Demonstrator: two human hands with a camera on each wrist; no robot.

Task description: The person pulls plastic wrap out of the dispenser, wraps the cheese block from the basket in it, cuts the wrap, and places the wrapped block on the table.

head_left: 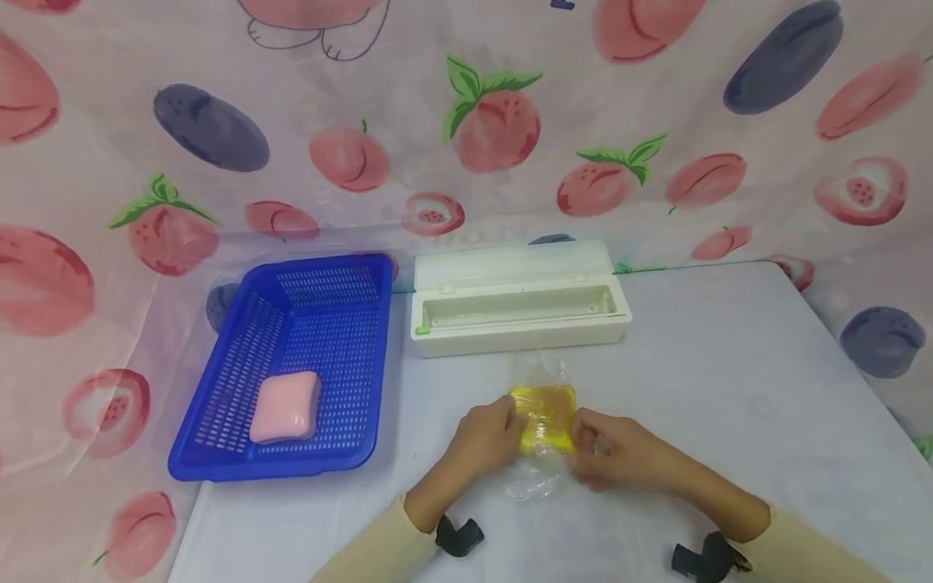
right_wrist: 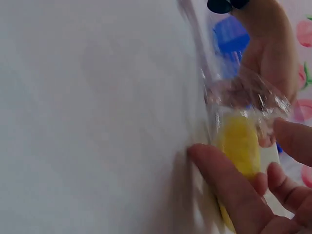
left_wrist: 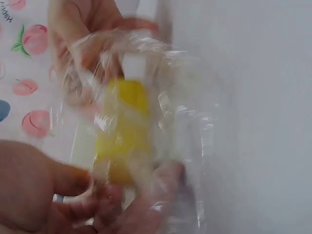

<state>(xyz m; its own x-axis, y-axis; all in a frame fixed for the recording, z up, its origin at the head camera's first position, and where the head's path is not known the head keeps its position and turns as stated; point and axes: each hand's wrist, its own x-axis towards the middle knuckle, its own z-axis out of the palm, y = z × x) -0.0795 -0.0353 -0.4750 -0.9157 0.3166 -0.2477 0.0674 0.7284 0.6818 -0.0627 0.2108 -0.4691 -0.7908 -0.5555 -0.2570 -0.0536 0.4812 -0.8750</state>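
A yellow, see-through bar of soap (head_left: 548, 414) is held above the white table at the centre of the head view. Clear plastic film (head_left: 535, 483) covers it and sticks out loosely beyond its near and far ends. My left hand (head_left: 487, 436) grips the soap's left edge through the film. At the opposite edge, my right hand (head_left: 619, 450) holds the soap and film with bent fingers and thumb. The left wrist view shows the film (left_wrist: 187, 117) spread wide and wrinkled around the blurred yellow soap (left_wrist: 127, 129). Fingers (right_wrist: 229, 183) of the right hand lie along the soap's side.
To the left stands a blue plastic basket (head_left: 375, 356) with a pink, rounded square bar (head_left: 286, 406) inside. Behind the hands is a long white box (head_left: 521, 334), its lid (head_left: 513, 265) raised. A fruit-printed cloth (head_left: 437, 105) hangs along the back.
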